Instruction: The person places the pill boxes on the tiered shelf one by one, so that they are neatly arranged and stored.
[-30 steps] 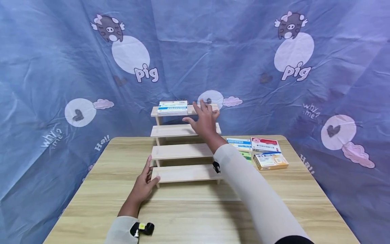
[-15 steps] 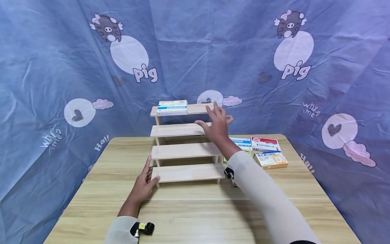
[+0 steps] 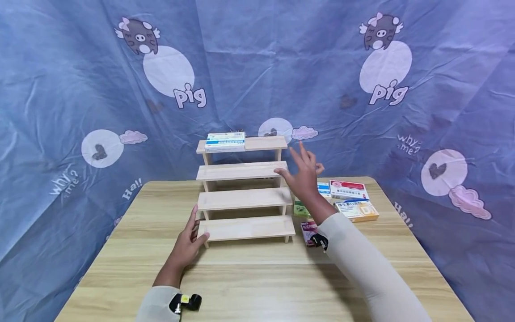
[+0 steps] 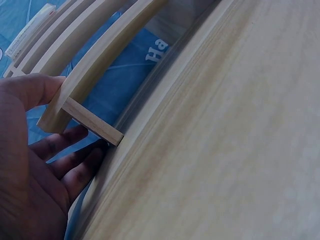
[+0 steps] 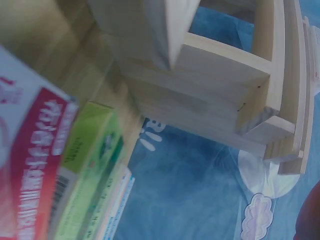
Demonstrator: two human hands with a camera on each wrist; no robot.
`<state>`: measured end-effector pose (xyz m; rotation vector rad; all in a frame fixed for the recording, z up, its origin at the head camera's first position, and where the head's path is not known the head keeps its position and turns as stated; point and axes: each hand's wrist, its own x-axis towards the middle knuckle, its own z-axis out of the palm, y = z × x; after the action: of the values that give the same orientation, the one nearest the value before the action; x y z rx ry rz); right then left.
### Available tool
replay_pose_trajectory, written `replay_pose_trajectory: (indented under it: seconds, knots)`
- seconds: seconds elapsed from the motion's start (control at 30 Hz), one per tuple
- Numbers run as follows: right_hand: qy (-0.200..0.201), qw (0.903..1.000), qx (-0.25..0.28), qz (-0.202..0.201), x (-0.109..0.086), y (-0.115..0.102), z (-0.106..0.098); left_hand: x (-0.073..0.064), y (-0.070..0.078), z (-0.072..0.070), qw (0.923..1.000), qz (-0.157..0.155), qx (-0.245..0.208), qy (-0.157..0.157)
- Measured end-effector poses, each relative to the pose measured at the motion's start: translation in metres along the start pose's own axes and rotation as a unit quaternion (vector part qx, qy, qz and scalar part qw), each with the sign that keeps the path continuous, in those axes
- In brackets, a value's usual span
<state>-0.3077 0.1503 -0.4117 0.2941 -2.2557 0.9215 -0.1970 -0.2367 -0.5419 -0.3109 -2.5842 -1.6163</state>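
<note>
A wooden four-step display rack stands on the table. My left hand holds the left end of its lowest step, and in the left wrist view the thumb lies on the board with the other fingers below. On the left half of the top step lies a white and blue medicine box. My right hand is raised at the rack's right side with fingers spread, holding nothing. Below it, a green box and a pink-purple box are partly hidden by the right forearm.
Right of the rack lie a red and white box, an orange and white box and a blue and white box. The wood-grain table meets a blue patterned cloth behind and at the sides.
My right hand has moved right, from over the top step to beside the rack, uncovering the steps' right ends and the pink-purple box. The left hand has stayed on the lowest step.
</note>
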Motion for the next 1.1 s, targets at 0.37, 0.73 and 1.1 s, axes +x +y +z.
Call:
replay_pose_trajectory:
  seconds: [0.37,0.73,1.1]
  knots:
    - [-0.004,0.9995,0.03,0.012,-0.027,0.018,-0.022,-0.002,-0.002,-0.001,1.0,0.009,0.0,-0.001]
    - [-0.022,0.9944,0.009,0.103,-0.05,0.058,-0.059,0.001,0.0,-0.002,1.0,0.003,-0.004,-0.003]
    - [-0.053,0.9788,0.014,0.197,-0.064,0.088,-0.095,0.0,-0.001,0.0,1.0,-0.001,-0.005,0.0]
